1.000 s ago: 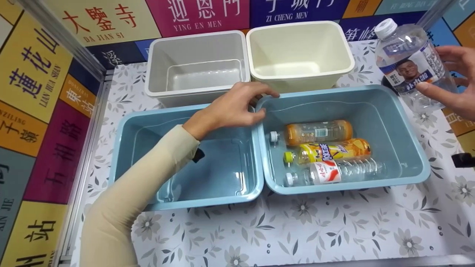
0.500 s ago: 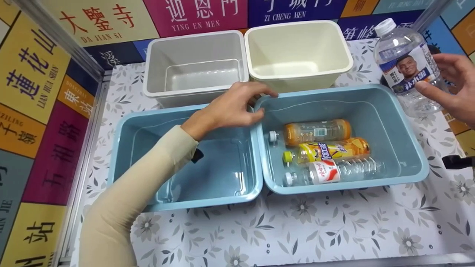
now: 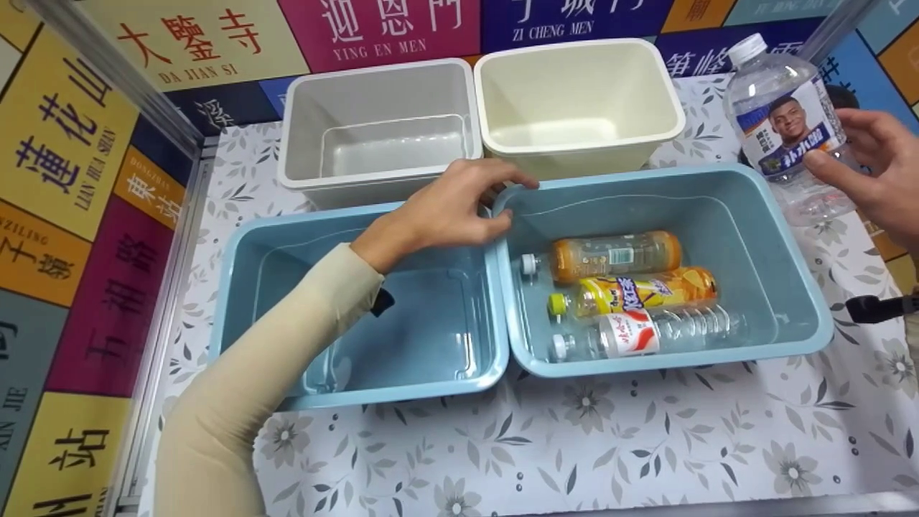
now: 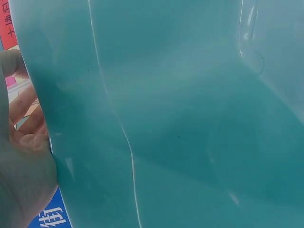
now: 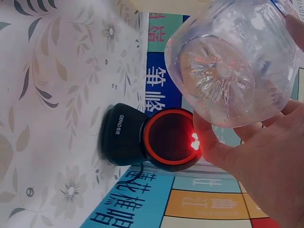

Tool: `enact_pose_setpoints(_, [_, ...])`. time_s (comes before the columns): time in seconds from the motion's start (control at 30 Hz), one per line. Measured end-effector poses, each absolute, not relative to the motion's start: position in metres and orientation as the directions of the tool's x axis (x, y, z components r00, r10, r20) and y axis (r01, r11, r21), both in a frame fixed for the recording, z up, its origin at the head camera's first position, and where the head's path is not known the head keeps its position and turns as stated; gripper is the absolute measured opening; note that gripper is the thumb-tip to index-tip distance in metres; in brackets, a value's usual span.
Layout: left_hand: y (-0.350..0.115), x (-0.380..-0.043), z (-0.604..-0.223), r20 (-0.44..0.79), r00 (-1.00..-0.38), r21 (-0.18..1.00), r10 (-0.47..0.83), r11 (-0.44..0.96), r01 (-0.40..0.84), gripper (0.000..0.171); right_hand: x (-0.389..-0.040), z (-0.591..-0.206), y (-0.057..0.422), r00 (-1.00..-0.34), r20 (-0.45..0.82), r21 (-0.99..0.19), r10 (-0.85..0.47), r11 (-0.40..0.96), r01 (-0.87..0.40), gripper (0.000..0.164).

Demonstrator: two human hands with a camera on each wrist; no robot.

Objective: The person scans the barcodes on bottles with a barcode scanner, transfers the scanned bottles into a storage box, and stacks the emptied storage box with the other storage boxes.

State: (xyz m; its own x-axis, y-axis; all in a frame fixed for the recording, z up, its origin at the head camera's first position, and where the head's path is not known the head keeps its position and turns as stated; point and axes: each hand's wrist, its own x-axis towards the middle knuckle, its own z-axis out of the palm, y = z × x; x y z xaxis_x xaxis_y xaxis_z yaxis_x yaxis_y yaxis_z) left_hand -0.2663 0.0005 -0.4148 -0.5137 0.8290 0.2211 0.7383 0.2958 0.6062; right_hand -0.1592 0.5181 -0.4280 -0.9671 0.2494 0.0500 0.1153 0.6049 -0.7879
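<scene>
The right hand (image 3: 872,172) grips the big bottle (image 3: 782,133), tilted, beside the right blue bin (image 3: 646,208), near a red-ringed device (image 5: 159,137); from here I see the left hand (image 3: 459,205) touching that bin's far left corner, but can't tell whether it grips.

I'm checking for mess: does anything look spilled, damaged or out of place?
Nothing stands out: three capped plastic bottles lie side by side in the right light-blue rectangular plastic bin, no spill shows, and the large clear plastic bottle in the right hand has no plain damage.
</scene>
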Motion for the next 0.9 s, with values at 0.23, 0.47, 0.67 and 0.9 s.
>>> enact_pose_setpoints(0.23, [0.001, -0.267, -0.416, 0.225, -0.511, 0.609, 0.829, 0.289, 0.738, 0.047, -0.167, -0.440, 0.526, -0.964, 0.041, -0.855, 0.261, 0.509, 0.101, 0.061])
enact_pose_setpoints(0.47, [0.001, -0.266, -0.416, 0.227, -0.505, 0.617, 0.833, 0.278, 0.736, 0.048, -0.168, -0.453, 0.533, -0.957, 0.059, -0.969, 0.284, 0.246, 0.013, 0.045])
enact_pose_setpoints(0.67, [0.001, -0.267, -0.416, 0.219, -0.509, 0.619, 0.833, 0.285, 0.732, 0.048, -0.170, -0.461, 0.535, -0.951, 0.040, -0.996, 0.305, 0.094, -0.012, 0.035])
enact_pose_setpoints(0.9, [0.001, -0.266, -0.416, 0.220, -0.516, 0.612, 0.828, 0.295, 0.734, 0.047, -0.172, -0.467, 0.536, -0.951, -0.020, -1.000, 0.309, -0.001, 0.021, 0.040])
